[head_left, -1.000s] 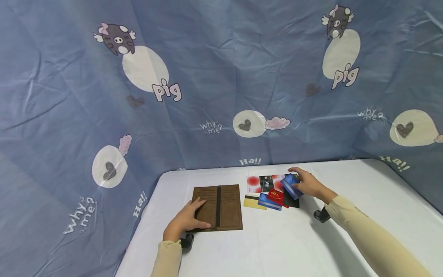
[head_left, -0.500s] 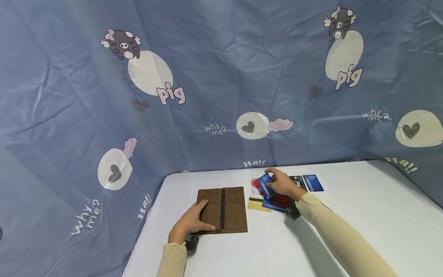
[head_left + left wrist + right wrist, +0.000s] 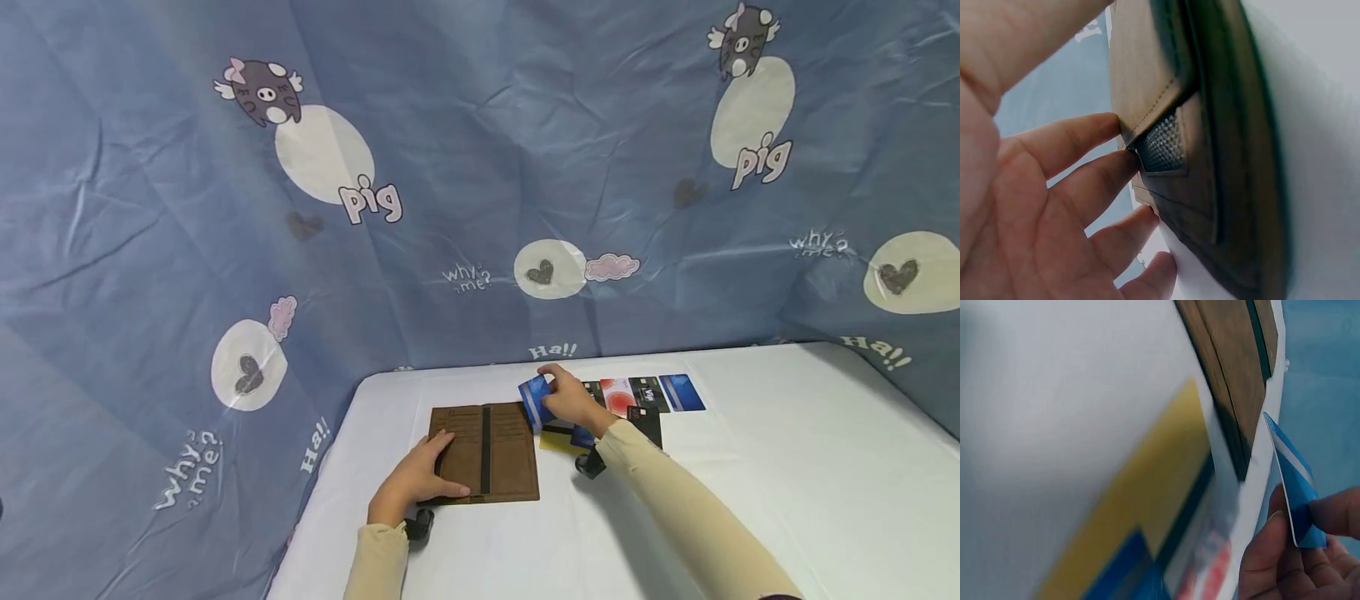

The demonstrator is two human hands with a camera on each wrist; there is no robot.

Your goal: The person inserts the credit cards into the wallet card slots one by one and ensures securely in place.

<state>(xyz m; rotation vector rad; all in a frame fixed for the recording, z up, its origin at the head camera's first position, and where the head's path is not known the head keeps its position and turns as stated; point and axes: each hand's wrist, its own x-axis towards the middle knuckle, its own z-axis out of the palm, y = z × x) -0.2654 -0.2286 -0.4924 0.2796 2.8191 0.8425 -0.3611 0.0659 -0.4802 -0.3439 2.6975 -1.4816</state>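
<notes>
A brown wallet (image 3: pixel 513 458) lies spread flat on the white table, with a dark strap down its middle. My left hand (image 3: pixel 412 475) rests on its left half, thumb along the front edge, fingers extended. In the left wrist view those fingertips touch the wallet (image 3: pixel 1141 69) beside a small mesh window. My right hand (image 3: pixel 572 400) pinches a blue card (image 3: pixel 534 398) between thumb and fingers at the wallet's upper right corner. The right wrist view shows this card (image 3: pixel 1297 494) tilted up on edge, its pale stripe visible.
Right of the wallet lies a gold card (image 3: pixel 558 442), partly under my right arm. Farther right are a red-and-white card (image 3: pixel 617 396), a black card (image 3: pixel 647 423) and another blue card (image 3: pixel 681 392). A printed blue curtain (image 3: pixel 450 208) hangs behind the table.
My right hand has carried the blue card leftward from the right end of the cards to the wallet's edge. My left hand has stayed on the wallet.
</notes>
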